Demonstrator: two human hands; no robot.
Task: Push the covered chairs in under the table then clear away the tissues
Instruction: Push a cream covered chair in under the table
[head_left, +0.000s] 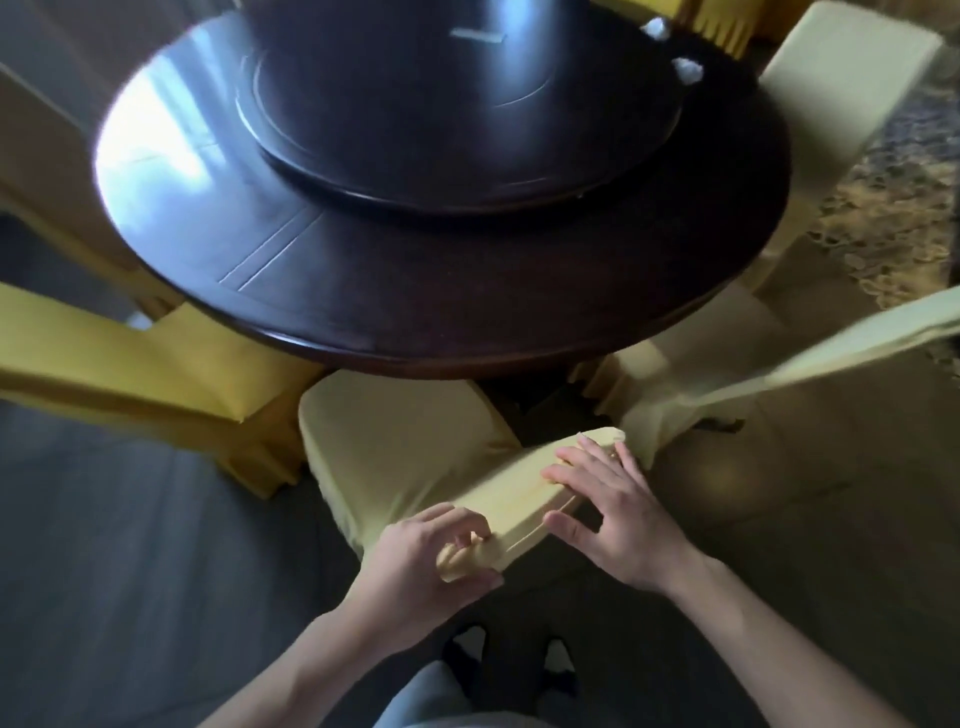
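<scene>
Nearest, two feet in dark shoes (511, 667) on grey floor (130, 571), with bare floor to the left and behind. Just ahead, left hand (431, 551) clenched in a tight grip on the near corner of the backrest top of a pale yellow fabric-covered chair (405, 441), fingers curled into the cloth. Right hand (613, 514) laid over the same top rail farther along, fingers spread flat on top and thumb under the edge, a loose grip rather than a closed one. Seat of that chair only partly under the round dark polished wooden table (467, 312), front edge tucked beneath the rim, most of the cushion still out in the open. To the left, a deeper yellow covered chair (156, 364), close beside, with a narrow gap of floor between the two. To the right, a cream covered chair (701, 374), angled, its seat beside the table edge, dark space under the table visible between it and the held chair. On the table, a raised round dark turntable (467, 130), nothing visible on it. Past it at the far right rim, two crumpled white tissues (687, 69), lying apart. Beyond, another cream covered chair (841, 78) close against the rim, and patterned carpet (883, 208) at far right.
</scene>
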